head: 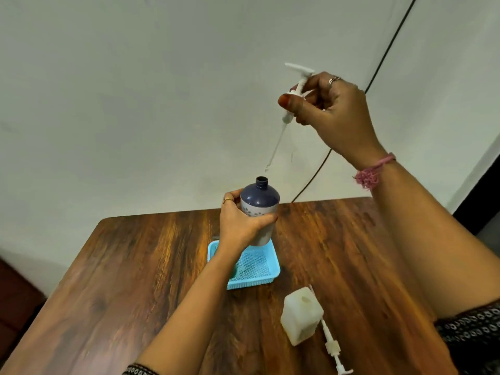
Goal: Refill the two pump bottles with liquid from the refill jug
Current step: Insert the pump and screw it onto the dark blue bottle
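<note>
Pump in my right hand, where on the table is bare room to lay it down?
Bare wood lies left of the blue basket, and right of it toward the far table edge. The near right is crowded: white bottle with a second pump beside it.

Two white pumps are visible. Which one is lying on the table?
The pump beside the white bottle, near the front table edge. The other pump is held up by the right hand.

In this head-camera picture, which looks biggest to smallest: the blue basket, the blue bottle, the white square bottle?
1. Blue basket.
2 and 3. Blue bottle and white square bottle: they look alike in size; a hand hides part of one and the other sits nearer, so I won't rank them.
</note>
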Demonstrator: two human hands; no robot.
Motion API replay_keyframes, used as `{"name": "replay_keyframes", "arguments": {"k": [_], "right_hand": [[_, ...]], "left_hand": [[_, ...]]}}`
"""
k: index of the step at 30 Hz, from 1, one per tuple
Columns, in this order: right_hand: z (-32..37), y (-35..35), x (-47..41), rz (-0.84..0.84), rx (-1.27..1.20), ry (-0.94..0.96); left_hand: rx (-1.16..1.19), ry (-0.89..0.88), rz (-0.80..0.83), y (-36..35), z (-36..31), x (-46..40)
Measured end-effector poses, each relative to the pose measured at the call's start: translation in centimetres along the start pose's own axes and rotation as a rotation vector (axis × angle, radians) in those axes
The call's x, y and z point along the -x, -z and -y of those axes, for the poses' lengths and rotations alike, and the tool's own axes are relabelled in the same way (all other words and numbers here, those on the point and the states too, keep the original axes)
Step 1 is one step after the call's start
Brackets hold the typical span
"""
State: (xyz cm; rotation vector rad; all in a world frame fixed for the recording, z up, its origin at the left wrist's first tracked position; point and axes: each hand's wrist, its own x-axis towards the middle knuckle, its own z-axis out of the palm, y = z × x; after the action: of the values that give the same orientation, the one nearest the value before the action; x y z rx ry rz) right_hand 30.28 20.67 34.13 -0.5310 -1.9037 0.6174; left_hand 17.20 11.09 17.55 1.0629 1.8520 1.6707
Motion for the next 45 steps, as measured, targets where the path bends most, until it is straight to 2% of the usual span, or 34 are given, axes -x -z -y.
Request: {"name": "replay_keyframes", "arguments": {"k": [7,13,20,31,34,37,40,45], "right_hand": [[-0.8,-0.5,-0.8,0.172,0.084,0.052],[-2.0,-1.0,-0.8,0.300,0.143,0.017],[-2.1,-0.1,-2.3,0.292,0.113,0.023],[-2.9,0.2,-2.2,0.292,0.265,0.059],[-2.7,1.0,-2.6,0.454,0.263,-0.015],[-3.1,1.8,-2.9,0.605,0.044,-0.145],[-3.8,1.7,-2.5,0.568,-0.130,-0.171],[-3.9,1.0,-1.8,0.406,-0.128,-0.155]], "left_hand": [[-0.016,-0.066,0.002,-1.0,-2.7,-0.9],[-0.020,-0.103,-0.011,-1.3,-5.0,-1.7],[-0.044,-0.139,-0.036,-1.6,-7.1,-3.0],[-0.045,-0.145,-0.060,-2.9,-8.1,-3.5],[-0.038,-0.142,-0.051,-3.0,-8.1,-3.4],[-0.036,-0.143,-0.038,-3.2,-8.3,-3.3],[-0.027,-0.148,-0.043,-3.2,-8.5,-3.2],[-0.027,-0.152,-0.053,-3.4,-8.5,-2.9]]}}
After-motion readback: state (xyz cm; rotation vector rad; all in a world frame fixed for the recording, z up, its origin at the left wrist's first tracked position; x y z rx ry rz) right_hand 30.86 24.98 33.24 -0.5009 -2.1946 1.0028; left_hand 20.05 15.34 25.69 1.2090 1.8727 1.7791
